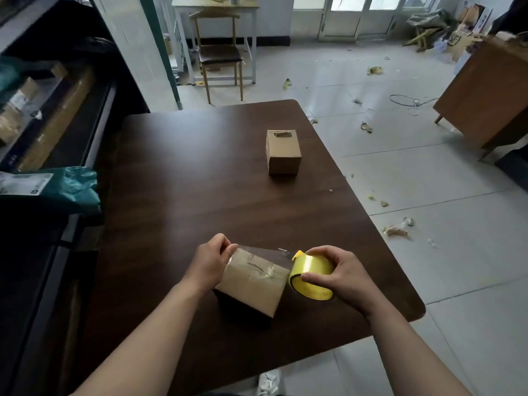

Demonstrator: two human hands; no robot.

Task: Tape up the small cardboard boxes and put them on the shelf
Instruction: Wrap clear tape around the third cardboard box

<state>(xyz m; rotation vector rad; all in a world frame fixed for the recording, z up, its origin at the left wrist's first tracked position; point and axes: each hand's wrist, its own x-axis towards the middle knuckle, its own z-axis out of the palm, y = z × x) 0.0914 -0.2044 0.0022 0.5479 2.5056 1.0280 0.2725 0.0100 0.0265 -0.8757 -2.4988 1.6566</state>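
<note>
A small cardboard box sits tilted near the front of the dark wooden table, clear tape across its top seam. My left hand grips the box's far left corner. My right hand holds a yellow tape roll with a dispenser against the box's right edge, fingers curled over it. A second small cardboard box stands upright further back on the table, apart from both hands. The dark shelf unit runs along the left.
The shelf holds cardboard parcels and teal mailer bags. A chair and a white desk stand beyond the table. A wooden cabinet is at the right. Paper scraps and a cable litter the tiled floor.
</note>
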